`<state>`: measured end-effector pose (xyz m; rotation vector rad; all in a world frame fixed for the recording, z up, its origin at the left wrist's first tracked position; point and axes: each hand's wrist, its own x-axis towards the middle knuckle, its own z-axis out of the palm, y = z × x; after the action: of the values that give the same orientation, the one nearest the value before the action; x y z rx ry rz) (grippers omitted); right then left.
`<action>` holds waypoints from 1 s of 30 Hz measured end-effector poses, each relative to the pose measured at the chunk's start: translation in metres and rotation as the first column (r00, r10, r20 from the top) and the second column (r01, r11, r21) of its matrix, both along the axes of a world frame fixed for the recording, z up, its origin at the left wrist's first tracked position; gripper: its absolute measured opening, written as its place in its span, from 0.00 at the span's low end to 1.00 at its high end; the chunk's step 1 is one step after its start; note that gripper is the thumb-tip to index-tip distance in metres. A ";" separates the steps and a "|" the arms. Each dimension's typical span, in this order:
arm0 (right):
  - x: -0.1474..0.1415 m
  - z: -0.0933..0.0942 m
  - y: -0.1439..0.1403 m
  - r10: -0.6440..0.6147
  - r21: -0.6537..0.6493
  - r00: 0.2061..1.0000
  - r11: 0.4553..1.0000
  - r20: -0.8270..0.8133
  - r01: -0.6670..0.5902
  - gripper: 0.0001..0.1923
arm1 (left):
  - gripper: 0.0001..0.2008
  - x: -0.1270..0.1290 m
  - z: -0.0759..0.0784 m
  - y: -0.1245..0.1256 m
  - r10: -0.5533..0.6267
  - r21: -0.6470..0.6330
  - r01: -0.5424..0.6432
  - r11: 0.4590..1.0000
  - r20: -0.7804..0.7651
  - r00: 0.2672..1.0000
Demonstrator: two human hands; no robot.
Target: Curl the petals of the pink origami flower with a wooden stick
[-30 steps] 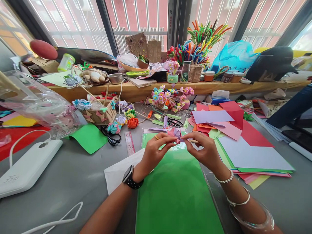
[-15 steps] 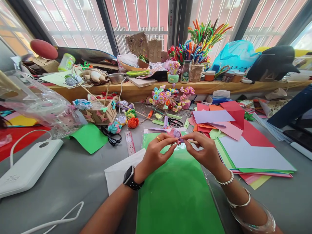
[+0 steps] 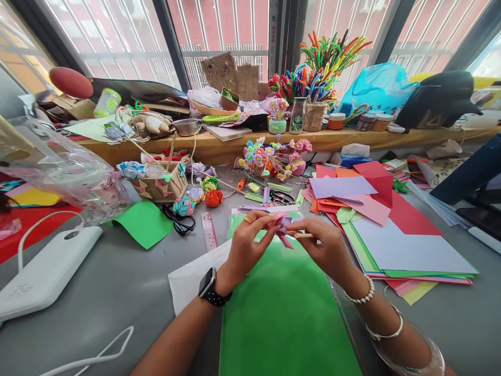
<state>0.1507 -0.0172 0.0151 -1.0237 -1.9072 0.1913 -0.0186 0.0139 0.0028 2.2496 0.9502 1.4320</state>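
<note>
Over the green sheet (image 3: 289, 313), near its far edge: best to hold the pink and purple paper (image 3: 285, 223) softly, so the folds don't squash.
Left hand (image 3: 250, 243): thumb and finger pinch the paper's left side; keeping that side still should help.
Right hand (image 3: 324, 243): fingers bent around a thin stick (image 3: 304, 235), fingertips at the paper's right side; how hard they press, I can't tell.
Paper: between both hands' fingertips, a pink strip (image 3: 286, 241) hanging down.

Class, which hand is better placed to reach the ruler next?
Probably the left hand: it is nearer the ruler, though it pinches folded paper. The right hand is farther and holds a stick.
</note>
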 end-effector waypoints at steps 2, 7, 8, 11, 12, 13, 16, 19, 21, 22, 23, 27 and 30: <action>-0.004 -0.002 -0.001 0.002 0.035 1.000 0.999 0.018 -0.003 0.07 | 0.09 0.001 0.000 0.000 -0.007 -0.059 0.008 0.998 0.009 1.000; -0.008 -0.003 -0.004 0.069 0.065 0.998 0.996 0.002 -0.069 0.05 | 0.06 0.002 0.002 0.002 -0.107 -0.273 0.121 0.954 0.065 0.992; -0.007 -0.002 -0.003 0.093 0.035 0.996 0.995 -0.015 -0.092 0.05 | 0.05 0.001 0.003 0.002 -0.113 -0.312 0.135 0.941 0.086 0.990; 0.002 0.004 -0.001 0.059 -0.072 0.990 0.995 -0.128 -0.069 0.06 | 0.04 -0.001 0.007 0.003 -0.143 -0.448 0.227 0.865 0.213 0.966; 0.004 0.005 -0.001 0.045 -0.112 0.988 0.992 -0.145 -0.062 0.06 | 0.04 -0.001 0.008 0.004 -0.158 -0.487 0.283 0.826 0.282 0.946; 0.006 0.007 0.000 0.032 -0.142 0.987 0.988 -0.155 -0.054 0.05 | 0.04 -0.002 0.008 0.004 -0.176 -0.515 0.349 0.783 0.355 0.918; 0.007 0.010 0.001 0.076 -0.189 0.985 0.976 -0.155 -0.105 0.04 | 0.06 -0.002 0.009 0.003 -0.218 -0.540 0.518 0.663 0.523 0.824; 0.005 0.011 0.000 0.141 -0.210 0.977 0.962 -0.163 -0.174 0.03 | 0.07 -0.001 0.009 0.002 -0.232 -0.556 0.575 0.600 0.568 0.790; 0.003 0.011 -0.001 0.146 -0.235 0.976 0.955 -0.159 -0.181 0.04 | 0.07 -0.001 0.009 0.002 -0.237 -0.564 0.588 0.579 0.574 0.784; 0.003 0.011 -0.001 0.145 -0.249 0.977 0.951 -0.155 -0.181 0.04 | 0.07 -0.001 0.009 0.002 -0.239 -0.567 0.592 0.572 0.576 0.782; 0.003 0.010 -0.001 0.145 -0.260 0.978 0.948 -0.153 -0.181 0.05 | 0.07 -0.001 0.009 0.002 -0.240 -0.568 0.595 0.568 0.578 0.780; 0.002 0.010 -0.002 0.131 -0.269 0.976 0.947 -0.172 -0.175 0.05 | 0.07 -0.001 0.009 0.002 -0.235 -0.571 0.596 0.565 0.581 0.779; 0.002 0.010 -0.002 0.132 -0.273 0.975 0.945 -0.180 -0.178 0.07 | 0.07 -0.001 0.009 0.002 -0.231 -0.572 0.594 0.565 0.581 0.780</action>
<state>0.1524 -0.0190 0.0249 -1.0121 -1.8472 0.6406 -0.0193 0.0156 0.0118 1.3128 0.5884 0.9942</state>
